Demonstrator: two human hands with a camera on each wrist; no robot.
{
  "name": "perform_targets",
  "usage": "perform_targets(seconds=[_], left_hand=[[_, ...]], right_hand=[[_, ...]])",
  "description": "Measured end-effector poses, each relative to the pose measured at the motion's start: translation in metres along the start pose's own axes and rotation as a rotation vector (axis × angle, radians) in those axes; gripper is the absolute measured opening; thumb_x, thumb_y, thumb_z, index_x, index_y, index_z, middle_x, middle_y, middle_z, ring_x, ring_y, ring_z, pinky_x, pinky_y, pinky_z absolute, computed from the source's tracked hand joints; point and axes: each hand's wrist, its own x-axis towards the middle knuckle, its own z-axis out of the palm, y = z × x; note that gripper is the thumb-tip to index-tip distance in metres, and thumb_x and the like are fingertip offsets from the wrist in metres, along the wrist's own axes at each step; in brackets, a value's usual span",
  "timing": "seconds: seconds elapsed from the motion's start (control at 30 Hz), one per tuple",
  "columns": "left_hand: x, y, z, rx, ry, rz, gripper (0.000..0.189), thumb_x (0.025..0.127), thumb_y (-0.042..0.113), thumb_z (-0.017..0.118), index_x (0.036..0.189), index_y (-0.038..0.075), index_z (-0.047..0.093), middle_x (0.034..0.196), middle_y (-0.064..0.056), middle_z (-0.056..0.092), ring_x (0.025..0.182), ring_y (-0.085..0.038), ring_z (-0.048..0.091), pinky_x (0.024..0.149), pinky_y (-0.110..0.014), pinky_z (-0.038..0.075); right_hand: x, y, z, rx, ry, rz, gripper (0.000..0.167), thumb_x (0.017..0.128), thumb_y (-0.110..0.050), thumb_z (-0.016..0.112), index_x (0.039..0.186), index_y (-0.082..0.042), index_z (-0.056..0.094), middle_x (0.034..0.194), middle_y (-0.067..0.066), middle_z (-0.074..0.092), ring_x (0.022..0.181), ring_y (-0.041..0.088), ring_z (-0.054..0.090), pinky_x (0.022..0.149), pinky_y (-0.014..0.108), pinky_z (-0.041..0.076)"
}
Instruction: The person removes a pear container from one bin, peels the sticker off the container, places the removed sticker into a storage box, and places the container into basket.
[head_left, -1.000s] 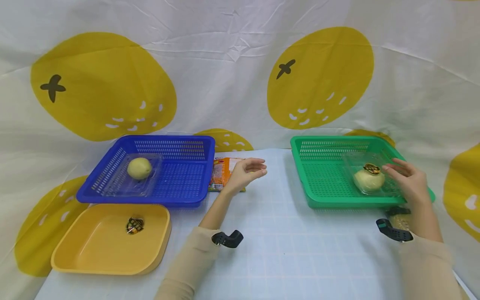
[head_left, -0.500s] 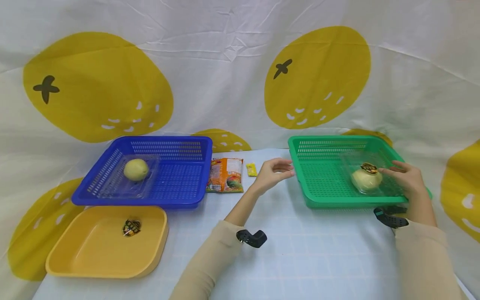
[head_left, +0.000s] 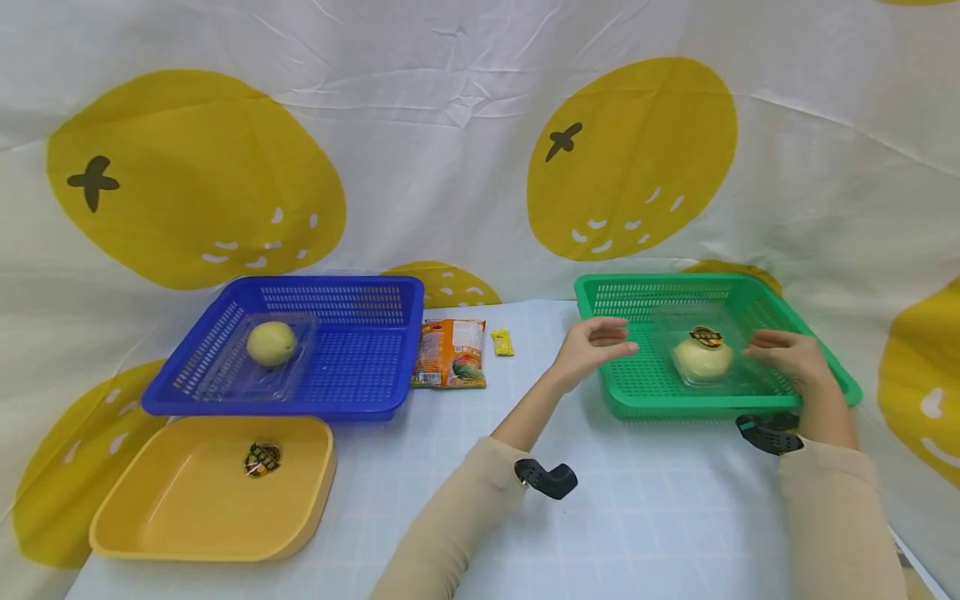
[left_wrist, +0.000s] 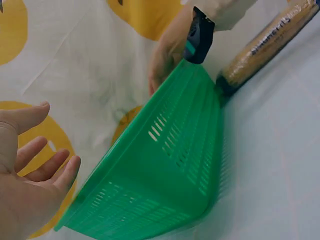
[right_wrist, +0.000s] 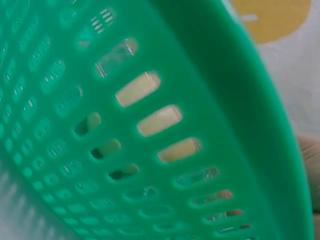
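Observation:
In the head view a clear plastic box (head_left: 738,350) with a black and gold label stands in the green basket (head_left: 622,402); a pale yellow round fruit (head_left: 701,361) is inside it. My right hand (head_left: 793,358) is at the box's right side, its fingers pointing left toward it; the basket wall hides most of this hand in the right wrist view. Over the basket's left rim is my left hand (head_left: 592,354), apart from the box, with fingers loosely extended. The left wrist view shows the left hand's fingers (left_wrist: 47,170) spread beside the basket, holding nothing.
At left, a blue basket (head_left: 348,406) contains a clear tray with a pale yellow fruit (head_left: 272,343). Before it is a yellow basin (head_left: 202,508) with a black label inside. An orange food packet (head_left: 461,354) and small yellow packet (head_left: 502,342) lie midway. A brown-filled package (left_wrist: 270,45) lies beside the green basket.
My left hand has moved right, from over the orange packet to the green basket's left rim. The clear box has slid left inside the basket, and my right hand has moved left with it.

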Motion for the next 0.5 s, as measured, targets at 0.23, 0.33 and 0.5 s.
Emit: perform_targets(seconds=[0.23, 0.33, 0.5], left_hand=[[0.015, -0.006, 0.024, 0.070, -0.039, -0.111, 0.048, 0.082, 0.018, 0.074, 0.127, 0.014, 0.057, 0.125, -0.006, 0.059, 0.115, -0.016, 0.055, 0.085, -0.021, 0.047], [0.022, -0.006, 0.031, 0.133, -0.060, -0.176, 0.052, 0.082, 0.023, 0.074, 0.130, 0.019, 0.055, 0.130, -0.007, 0.055, 0.120, -0.019, 0.051, 0.086, -0.026, 0.047], [0.029, -0.001, 0.042, 0.226, -0.035, -0.264, 0.060, 0.080, 0.026, 0.075, 0.135, 0.020, 0.050, 0.139, -0.006, 0.047, 0.127, -0.023, 0.044, 0.091, -0.034, 0.047]], right_hand=[[0.007, -0.002, 0.009, 0.069, -0.060, 0.031, 0.076, 0.091, -0.030, 0.062, 0.142, 0.013, 0.024, 0.085, -0.035, 0.052, 0.076, -0.016, 0.052, 0.093, 0.041, 0.046], [0.010, -0.001, 0.012, 0.100, -0.066, 0.037, 0.075, 0.090, -0.027, 0.064, 0.141, 0.013, 0.025, 0.084, -0.034, 0.053, 0.077, -0.015, 0.055, 0.086, 0.029, 0.050], [0.013, 0.001, 0.013, 0.152, -0.091, 0.015, 0.082, 0.090, -0.025, 0.065, 0.144, 0.013, 0.016, 0.094, -0.023, 0.060, 0.079, -0.014, 0.056, 0.079, 0.020, 0.051]])
